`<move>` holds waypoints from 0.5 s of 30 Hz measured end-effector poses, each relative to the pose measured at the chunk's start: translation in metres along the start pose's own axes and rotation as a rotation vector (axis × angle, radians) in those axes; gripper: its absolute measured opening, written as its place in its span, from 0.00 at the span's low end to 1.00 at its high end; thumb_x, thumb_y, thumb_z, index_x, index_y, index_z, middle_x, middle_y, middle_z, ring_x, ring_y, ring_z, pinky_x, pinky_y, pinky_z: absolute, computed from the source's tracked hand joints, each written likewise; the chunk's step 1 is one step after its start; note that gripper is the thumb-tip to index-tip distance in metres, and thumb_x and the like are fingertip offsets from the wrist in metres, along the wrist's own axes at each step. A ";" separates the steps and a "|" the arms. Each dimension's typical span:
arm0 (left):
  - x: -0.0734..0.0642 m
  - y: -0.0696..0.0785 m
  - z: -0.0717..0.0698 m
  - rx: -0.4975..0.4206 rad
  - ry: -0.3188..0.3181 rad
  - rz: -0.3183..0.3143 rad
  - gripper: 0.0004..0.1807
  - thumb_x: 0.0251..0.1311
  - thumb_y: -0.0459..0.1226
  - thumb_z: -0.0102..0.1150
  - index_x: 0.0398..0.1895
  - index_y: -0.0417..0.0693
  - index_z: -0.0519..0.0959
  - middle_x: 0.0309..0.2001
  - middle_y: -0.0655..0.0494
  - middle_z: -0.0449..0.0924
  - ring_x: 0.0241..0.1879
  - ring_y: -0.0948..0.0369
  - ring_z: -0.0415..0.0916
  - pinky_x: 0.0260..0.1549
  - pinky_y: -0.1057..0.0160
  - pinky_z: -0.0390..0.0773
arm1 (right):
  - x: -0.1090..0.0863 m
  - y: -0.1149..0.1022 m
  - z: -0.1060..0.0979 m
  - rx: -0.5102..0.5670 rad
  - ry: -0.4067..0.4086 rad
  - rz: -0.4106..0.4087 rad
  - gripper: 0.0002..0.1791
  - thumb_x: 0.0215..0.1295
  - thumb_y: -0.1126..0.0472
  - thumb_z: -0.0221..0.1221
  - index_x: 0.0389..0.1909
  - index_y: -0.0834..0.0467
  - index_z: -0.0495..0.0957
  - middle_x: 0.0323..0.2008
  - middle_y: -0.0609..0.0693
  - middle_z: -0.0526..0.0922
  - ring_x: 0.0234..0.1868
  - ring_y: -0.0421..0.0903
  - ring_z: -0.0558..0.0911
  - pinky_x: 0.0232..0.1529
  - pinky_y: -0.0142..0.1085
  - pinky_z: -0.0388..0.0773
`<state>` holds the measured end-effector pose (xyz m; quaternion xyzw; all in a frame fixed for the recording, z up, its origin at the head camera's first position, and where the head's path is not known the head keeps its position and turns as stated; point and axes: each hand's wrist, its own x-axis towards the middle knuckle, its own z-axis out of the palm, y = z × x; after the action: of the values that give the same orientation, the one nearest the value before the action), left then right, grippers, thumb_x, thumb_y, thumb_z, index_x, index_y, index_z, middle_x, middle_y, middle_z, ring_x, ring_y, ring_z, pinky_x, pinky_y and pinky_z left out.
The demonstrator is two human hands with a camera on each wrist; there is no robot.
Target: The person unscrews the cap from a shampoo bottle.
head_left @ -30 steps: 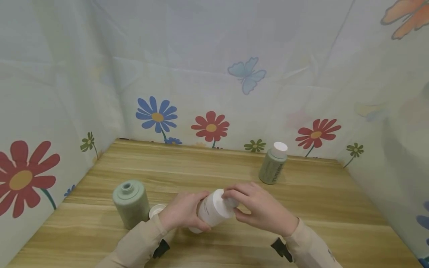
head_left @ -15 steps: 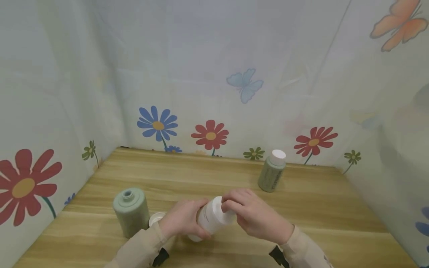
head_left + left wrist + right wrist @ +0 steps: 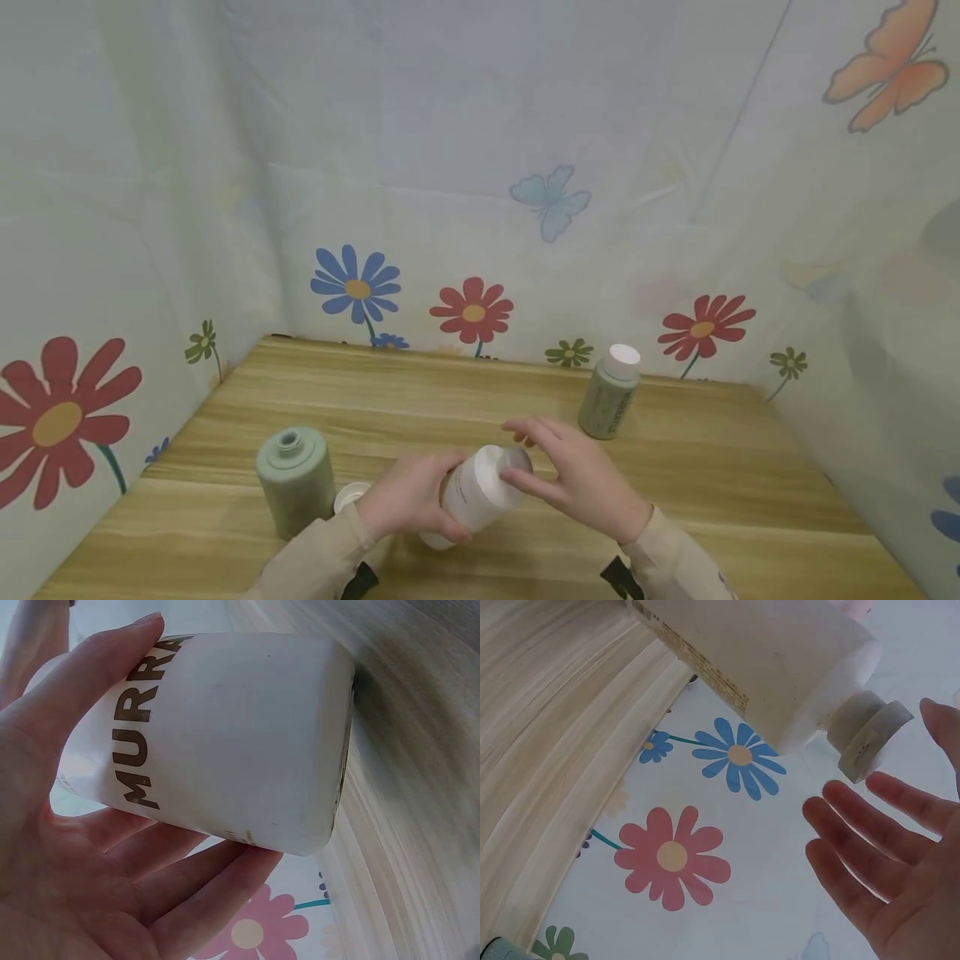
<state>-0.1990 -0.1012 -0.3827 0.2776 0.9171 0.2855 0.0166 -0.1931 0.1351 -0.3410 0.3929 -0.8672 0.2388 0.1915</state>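
Note:
My left hand (image 3: 412,498) grips a white bottle (image 3: 476,492) round its body and holds it tilted, top toward the right. Large letters reading "MURRA" show on the bottle in the left wrist view, thumb on one side, fingers on the other. A greyish cap (image 3: 874,735) sits on the bottle's neck. Around this cap my right hand (image 3: 585,479) has its fingers spread and relaxed; whether a fingertip touches it I cannot tell. Left of the left hand stands a green bottle (image 3: 295,483) with a bare neck, and a white round lid (image 3: 350,495) lies beside it, partly hidden.
Farther back on the right stands a smaller green bottle (image 3: 609,400) with a white cap. The wooden table (image 3: 420,375) meets a white curtain (image 3: 420,192) printed with flowers and butterflies at its back and sides.
My right fingers, curled over the cap earlier, have now spread and come off it, so more of the cap shows. The left hand keeps its grip. The head view has tipped slightly upward.

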 end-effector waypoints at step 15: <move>-0.001 -0.001 0.000 -0.014 -0.003 -0.002 0.37 0.30 0.49 0.80 0.50 0.52 0.77 0.41 0.60 0.83 0.36 0.64 0.77 0.34 0.64 0.76 | -0.003 0.001 -0.006 0.022 -0.043 -0.221 0.21 0.52 0.66 0.69 0.48 0.54 0.78 0.47 0.46 0.80 0.47 0.40 0.79 0.45 0.30 0.81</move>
<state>-0.1987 -0.1021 -0.3834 0.2771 0.9154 0.2914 0.0202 -0.1915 0.1410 -0.3379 0.4931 -0.8199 0.2171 0.1937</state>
